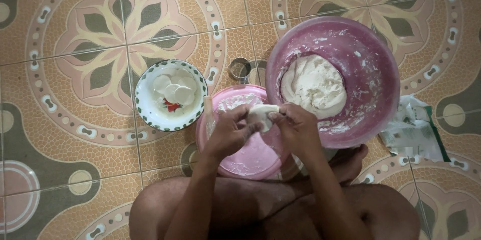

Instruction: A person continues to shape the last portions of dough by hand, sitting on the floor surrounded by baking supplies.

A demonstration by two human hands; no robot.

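Observation:
Both of my hands pinch one small lump of white dough (261,113) above a floured pink tray (250,157). My left hand (230,131) grips it from the left, my right hand (295,125) from the right. Just beyond, a big pink basin (373,69) holds a large mass of dough (313,85) and has flour smeared on its walls. A white enamel bowl (150,112) with a green-patterned rim sits to the left with several flat round dough discs (175,88) in it.
A small round metal cutter (240,68) stands on the patterned tile floor between bowl and basin. A pale rolling pin (208,114) lies at the tray's left edge. A crumpled white and green bag (412,130) lies right of the basin. My bare crossed legs (250,210) fill the bottom.

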